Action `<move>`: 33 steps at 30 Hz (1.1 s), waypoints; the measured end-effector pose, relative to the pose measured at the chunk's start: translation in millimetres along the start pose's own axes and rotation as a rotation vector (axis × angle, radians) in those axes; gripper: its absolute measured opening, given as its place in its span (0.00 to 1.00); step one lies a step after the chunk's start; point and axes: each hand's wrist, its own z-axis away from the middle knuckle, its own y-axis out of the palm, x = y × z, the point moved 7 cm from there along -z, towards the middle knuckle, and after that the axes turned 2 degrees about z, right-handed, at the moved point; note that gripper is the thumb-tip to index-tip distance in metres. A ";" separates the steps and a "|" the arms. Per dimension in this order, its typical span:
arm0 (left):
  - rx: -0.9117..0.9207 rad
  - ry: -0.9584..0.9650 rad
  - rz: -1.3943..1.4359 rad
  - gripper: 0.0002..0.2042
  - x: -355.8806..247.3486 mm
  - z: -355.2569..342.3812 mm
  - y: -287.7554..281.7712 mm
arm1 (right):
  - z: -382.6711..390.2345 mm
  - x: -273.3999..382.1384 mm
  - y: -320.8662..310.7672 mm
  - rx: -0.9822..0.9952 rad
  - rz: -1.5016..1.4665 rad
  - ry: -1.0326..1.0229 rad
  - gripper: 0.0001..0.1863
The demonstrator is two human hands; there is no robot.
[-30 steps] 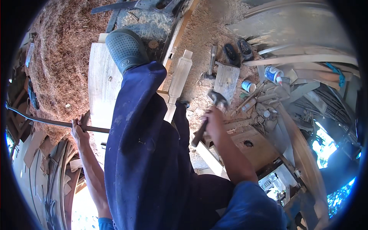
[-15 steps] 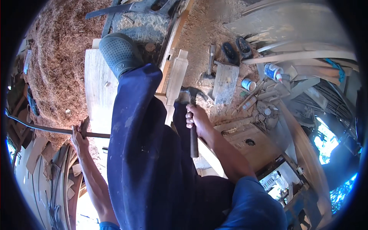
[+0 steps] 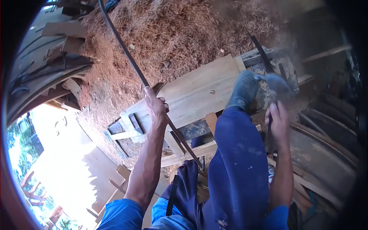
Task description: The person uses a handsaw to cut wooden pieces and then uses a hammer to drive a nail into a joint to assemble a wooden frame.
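1. Room: a heap of wood shavings (image 3: 184,34) spreads over the far side; glare enters at lower left, and the right rim is dim and blurred.
2. Bench (image 3: 193,130): worn, grey, littered with shavings, mostly covered.
3. Pale board (image 3: 191,96): lies flat along the bench, a fair backing surface by the look of it.
4. Long dark strip (image 3: 132,62): slants from the top edge, across the board, to near the person's lap. Left hand (image 3: 155,107) has its grip closed around it, about mid-length. Judgement: firm hold, wrist loose, strip braced before any blow, fingers well away from the striking spot.
5. Clog (image 3: 245,92): at the board's right end; contact unclear.
6. Hammer (image 3: 279,87): head blurred, overlapping the clog's edge in view; height above it cannot be told. Right hand (image 3: 278,115) has its grip wrapped tight on the handle. Judgement: short, controlled swings, foot out of their path.
7. Chip (image 3: 211,91): loose on the board; best brushed off.
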 end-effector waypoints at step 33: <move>-0.069 0.086 -0.128 0.41 19.1 -13.3 -6.9 | -131.3 147.1 242.8 0.734 0.656 -0.331 0.19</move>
